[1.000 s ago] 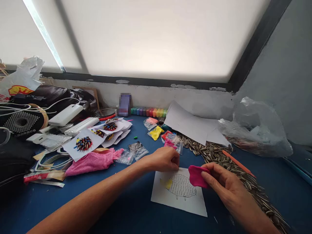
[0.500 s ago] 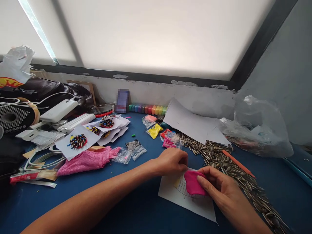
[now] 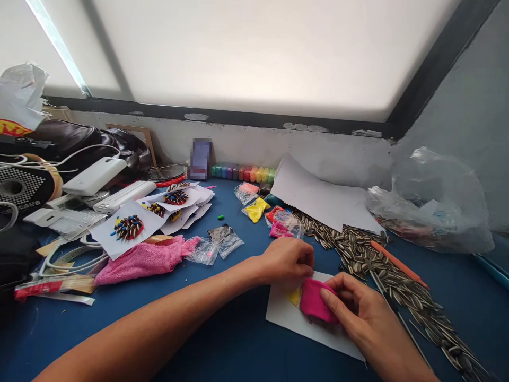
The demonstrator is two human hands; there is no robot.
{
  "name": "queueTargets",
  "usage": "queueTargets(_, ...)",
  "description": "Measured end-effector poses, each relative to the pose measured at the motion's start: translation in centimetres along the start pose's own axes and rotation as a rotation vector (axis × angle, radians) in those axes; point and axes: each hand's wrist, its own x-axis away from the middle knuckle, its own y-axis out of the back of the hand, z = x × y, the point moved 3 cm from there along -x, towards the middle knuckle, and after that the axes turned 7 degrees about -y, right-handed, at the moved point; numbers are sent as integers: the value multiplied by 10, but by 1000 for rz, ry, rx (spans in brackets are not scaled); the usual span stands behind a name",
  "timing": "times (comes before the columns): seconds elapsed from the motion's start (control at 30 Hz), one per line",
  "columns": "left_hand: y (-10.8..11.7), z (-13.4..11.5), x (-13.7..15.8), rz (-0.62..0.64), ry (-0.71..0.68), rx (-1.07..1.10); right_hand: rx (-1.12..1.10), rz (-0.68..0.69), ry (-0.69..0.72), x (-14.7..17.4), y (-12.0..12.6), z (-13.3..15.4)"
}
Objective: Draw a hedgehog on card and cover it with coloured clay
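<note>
Over the blue table (image 3: 238,339), in the head view, our left forearm (image 3: 170,318) slants forward, left hand (image 3: 288,260) curled at the white card's (image 3: 286,314) far edge, its grip hidden; our right hand (image 3: 358,307) pinches the pink sheet (image 3: 312,301) over the card.

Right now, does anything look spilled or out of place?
The striped seeds stand out: they lie loose in a trail across the blue table past the right hand, uncontained, with an orange stick among them. Spilled or laid out, I can't tell.
</note>
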Motion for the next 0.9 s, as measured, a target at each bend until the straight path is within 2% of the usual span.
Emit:
queueTargets(0.33,-1,1,1,2,7,27,381,-171,69,3,3,5)
queueTargets(0.43,-1,0,1,7,9,28,367,-190,77,4,4,5)
queueTargets(0.73,0,1,1,18,-3,20,170,-99,70,8,8,9)
queueTargets(0.9,0,1,0,26,-7,19,241,-94,77,6,5,8)
